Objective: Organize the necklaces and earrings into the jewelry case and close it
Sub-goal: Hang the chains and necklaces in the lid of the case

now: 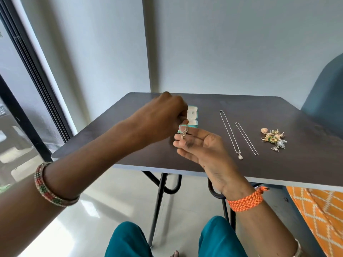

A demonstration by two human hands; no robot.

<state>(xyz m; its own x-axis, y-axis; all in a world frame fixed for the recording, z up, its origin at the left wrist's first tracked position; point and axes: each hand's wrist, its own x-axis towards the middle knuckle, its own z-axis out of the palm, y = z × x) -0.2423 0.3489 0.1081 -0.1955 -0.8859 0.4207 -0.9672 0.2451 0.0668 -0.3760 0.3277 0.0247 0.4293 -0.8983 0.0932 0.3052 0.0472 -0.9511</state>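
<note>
Gathering a thin chain necklace [182,132] seems to be the step in hand: in the head view the left hand [163,115] hangs over the table with its fingers curled, pinching the top of the chain so that it dangles in short loops, while the right hand [201,147] waits just below, palm up and fingers relaxed, its fingertips [178,143] touching or nearly touching the lowest loops; which of the two I cannot tell. The jewelry case [193,116] stands open just behind both hands, toward the far left part of the table [278,112]; it is a small teal box with a pale lining, its lower half hidden by the hands. By my reading the task is early, since two more necklaces lie stretched out on the dark top. The pendant necklace [230,134] runs from mid-table toward the near edge, ending in a small oval drop; the plain chain [246,138] lies just beside it on the right. A heap of earrings [273,139], gold, green and silver, sits well apart toward the right edge. The next move probably calls for lowering the bunched chain into the case without letting the loops tangle or spill over its rim; the chain looks fine and limp, apt to slip.
</note>
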